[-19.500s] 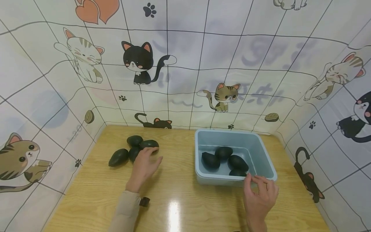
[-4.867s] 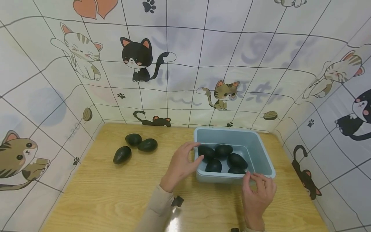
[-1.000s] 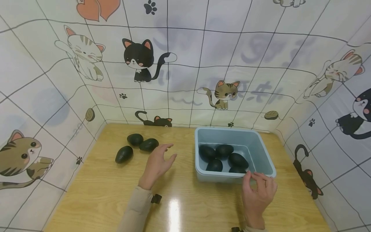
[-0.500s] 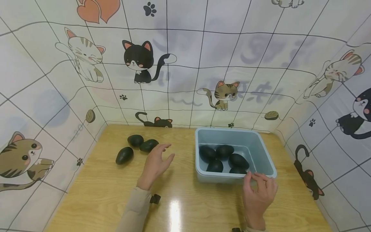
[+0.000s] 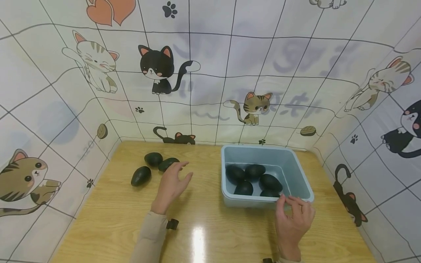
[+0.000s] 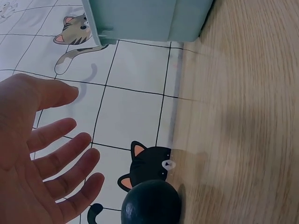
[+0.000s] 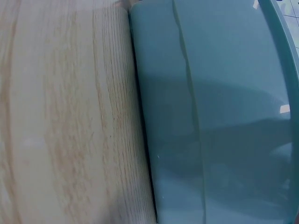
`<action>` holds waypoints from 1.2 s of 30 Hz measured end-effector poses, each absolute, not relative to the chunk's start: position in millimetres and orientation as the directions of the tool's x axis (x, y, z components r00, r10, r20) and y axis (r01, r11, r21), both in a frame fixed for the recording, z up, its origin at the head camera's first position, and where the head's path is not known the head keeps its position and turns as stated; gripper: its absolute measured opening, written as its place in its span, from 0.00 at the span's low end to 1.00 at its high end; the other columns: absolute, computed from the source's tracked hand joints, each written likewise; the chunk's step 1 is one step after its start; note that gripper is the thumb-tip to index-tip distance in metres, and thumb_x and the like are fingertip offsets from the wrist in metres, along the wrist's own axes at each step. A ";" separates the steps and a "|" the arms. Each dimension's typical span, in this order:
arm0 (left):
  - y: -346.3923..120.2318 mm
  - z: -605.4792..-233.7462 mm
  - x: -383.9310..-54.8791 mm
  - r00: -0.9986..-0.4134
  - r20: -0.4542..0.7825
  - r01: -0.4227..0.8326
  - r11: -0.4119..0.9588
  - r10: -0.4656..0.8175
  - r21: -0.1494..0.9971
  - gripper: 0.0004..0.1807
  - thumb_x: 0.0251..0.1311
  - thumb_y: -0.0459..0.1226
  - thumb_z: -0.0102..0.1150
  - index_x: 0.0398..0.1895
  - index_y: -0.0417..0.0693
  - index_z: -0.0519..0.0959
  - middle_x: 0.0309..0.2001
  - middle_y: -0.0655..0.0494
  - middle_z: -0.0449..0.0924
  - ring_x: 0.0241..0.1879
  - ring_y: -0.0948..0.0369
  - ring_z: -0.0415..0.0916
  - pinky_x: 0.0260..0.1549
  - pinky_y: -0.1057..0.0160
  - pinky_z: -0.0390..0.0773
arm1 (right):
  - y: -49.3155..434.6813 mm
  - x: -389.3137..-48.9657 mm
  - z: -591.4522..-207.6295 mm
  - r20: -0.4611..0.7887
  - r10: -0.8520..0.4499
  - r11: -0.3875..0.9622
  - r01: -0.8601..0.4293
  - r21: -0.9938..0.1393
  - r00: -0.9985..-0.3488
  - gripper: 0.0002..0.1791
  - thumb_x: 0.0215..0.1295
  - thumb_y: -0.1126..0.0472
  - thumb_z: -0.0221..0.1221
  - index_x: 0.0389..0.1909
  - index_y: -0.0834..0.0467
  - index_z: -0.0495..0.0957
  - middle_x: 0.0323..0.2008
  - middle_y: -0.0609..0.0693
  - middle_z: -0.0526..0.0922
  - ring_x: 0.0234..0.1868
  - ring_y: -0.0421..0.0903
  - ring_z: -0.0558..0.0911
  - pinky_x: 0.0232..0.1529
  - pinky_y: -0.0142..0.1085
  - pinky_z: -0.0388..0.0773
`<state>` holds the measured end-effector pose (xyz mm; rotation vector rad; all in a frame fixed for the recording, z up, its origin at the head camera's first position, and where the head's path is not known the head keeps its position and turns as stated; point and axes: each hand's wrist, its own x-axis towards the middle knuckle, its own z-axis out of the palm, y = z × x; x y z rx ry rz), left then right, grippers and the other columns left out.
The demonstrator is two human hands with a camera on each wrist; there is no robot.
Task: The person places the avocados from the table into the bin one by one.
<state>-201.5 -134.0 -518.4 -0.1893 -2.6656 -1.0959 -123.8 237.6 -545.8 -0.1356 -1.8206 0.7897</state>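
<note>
Three dark green avocados lie on the table's left: one in front point(image 5: 141, 176), one behind point(image 5: 153, 159) and one at the right point(image 5: 165, 164), partly covered by my left hand point(image 5: 171, 187). That hand hovers beside it with fingers spread and nothing in the palm; the left wrist view shows an avocado point(image 6: 151, 205) below the fingertips, apart from them. A light blue plastic box point(image 5: 256, 147) at the right holds several avocados point(image 5: 270, 182). My right hand point(image 5: 294, 221) pinches its front rim near the right corner. The right wrist view shows only the box's outer wall point(image 7: 233, 112) and wood.
The wooden table point(image 5: 204, 212) is closed in by a cat-print tiled wall covering point(image 5: 210, 87) at the back and both sides. The box stands close to the back wall. Small black wrist devices point(image 5: 172, 224) sit at the cuffs.
Since the oldest frame, one avocado has gone from the table group and the box holds one more. My left hand has moved from the box back leftward to the avocados. The right hand stays put.
</note>
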 end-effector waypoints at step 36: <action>-167.5 -525.5 -203.8 -0.966 0.259 0.193 0.678 0.004 0.709 0.27 0.70 0.43 0.68 0.68 0.41 0.79 0.62 0.43 0.82 0.61 0.45 0.80 0.61 0.43 0.81 | 239.4 -127.4 -547.0 0.820 0.450 0.775 -0.301 -0.556 -0.354 0.12 0.61 0.64 0.69 0.25 0.70 0.84 0.33 0.65 0.84 0.40 0.66 0.77 0.53 0.31 0.59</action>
